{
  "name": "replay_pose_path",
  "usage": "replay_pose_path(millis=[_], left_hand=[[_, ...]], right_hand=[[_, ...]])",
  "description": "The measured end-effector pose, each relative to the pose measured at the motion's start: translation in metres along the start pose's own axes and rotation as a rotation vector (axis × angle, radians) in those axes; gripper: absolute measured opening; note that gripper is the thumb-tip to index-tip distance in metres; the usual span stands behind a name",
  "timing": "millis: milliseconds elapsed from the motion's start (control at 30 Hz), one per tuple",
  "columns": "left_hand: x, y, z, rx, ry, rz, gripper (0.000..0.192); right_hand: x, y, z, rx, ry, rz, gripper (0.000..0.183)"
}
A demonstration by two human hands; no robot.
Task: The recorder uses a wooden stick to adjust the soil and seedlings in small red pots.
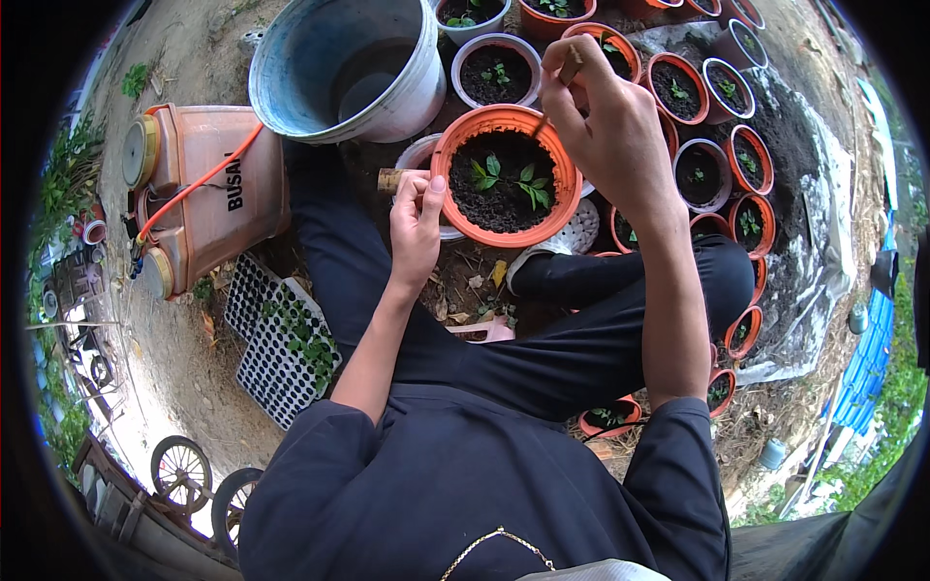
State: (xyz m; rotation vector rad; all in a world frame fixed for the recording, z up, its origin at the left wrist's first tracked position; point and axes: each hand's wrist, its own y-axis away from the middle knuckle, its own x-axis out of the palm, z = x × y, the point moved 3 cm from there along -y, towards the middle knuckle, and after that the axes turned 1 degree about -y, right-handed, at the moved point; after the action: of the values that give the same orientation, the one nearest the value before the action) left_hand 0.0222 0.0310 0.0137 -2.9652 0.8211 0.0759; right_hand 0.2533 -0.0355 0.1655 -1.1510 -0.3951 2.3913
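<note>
My left hand (420,229) grips the left rim of an orange plastic pot (445,200), its thumb over the edge. Dark soil (501,214) fills the pot, and two small green seedlings (511,179) stand in it. In my right hand (610,123) is a thin brown stick (571,65); its lower end reaches the soil near the pot's upper right rim. Beside my left fingers a short light-brown cylindrical piece (391,179) juts out to the left; what it belongs to is hidden. A whitish pot (418,154) shows partly behind the orange one.
A large whitish bucket (429,87) stands at upper left, close to an orange backpack sprayer tank (240,196) bearing writing. Seedling trays (269,363) lie by my left leg. Several potted seedlings (679,88) crowd the right side, near plastic sheeting (806,319) with soil.
</note>
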Motion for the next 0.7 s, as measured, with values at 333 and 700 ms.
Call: replay_pose_path(millis=[333,700], left_hand=[[0.002,-0.003,-0.009,-0.079,0.048,0.029,0.026],[-0.023,-0.040,-0.035,-0.358,-0.288,0.491,0.034]], right_hand=[[-0.021,-0.002,-0.008,0.080,-0.101,0.033,0.013],[-0.065,0.004,-0.042,0.338,-0.201,-0.169,0.010]])
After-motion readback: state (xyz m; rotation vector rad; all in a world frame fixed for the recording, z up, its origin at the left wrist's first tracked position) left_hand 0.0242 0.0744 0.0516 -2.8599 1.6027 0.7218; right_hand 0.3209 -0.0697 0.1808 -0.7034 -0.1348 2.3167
